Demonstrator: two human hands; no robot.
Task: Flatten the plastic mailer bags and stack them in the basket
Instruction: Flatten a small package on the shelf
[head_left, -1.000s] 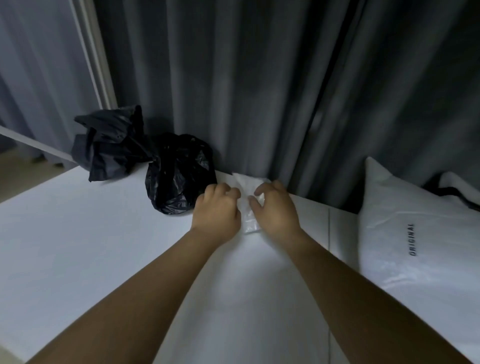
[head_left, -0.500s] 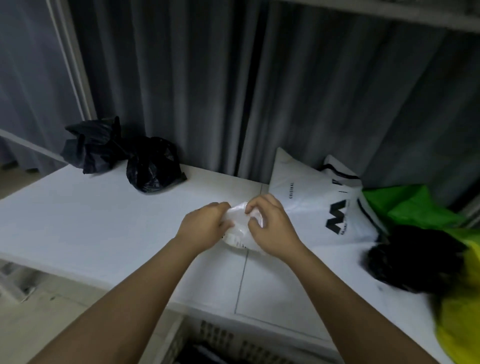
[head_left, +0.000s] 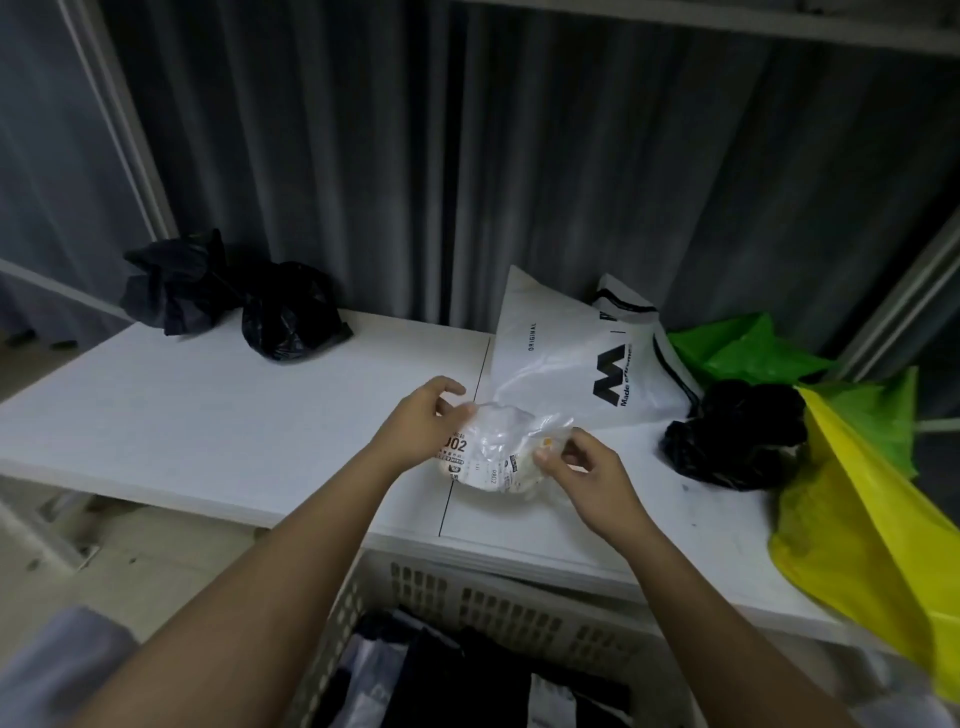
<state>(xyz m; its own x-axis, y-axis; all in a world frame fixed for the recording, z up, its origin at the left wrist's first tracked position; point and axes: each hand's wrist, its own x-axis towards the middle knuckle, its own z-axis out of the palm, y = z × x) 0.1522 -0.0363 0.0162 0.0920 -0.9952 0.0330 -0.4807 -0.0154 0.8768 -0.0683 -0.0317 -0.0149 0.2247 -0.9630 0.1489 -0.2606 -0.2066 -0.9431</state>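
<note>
At the far left of the bench (head_left: 156, 405) two crumpled black bags (head_left: 228, 296) sit against the curtain, well apart from the work. A second ago the small clear mailer bag (head_left: 498, 452) lay pressed down near them at the back of the bench, with both hands bunched together on it. Now it is off the surface and nearer the front edge, held above the seam between the two bench panels. The left hand (head_left: 421, 426) pinches its left edge by the printed label, and the right hand (head_left: 587, 467) pinches its right edge; the hands have drawn apart, so the bag is being spread between them, though it is still rumpled. Below them, the pale slatted basket (head_left: 498, 608) has come into view, with flat bags already lying inside. This suggests the bag is on its way to the stack but needs more smoothing first. To the right lie a white printed mailer (head_left: 566, 358), a black bag (head_left: 737, 431), and green (head_left: 748, 348) and yellow bags (head_left: 857, 530), apparently waiting their turn.
</note>
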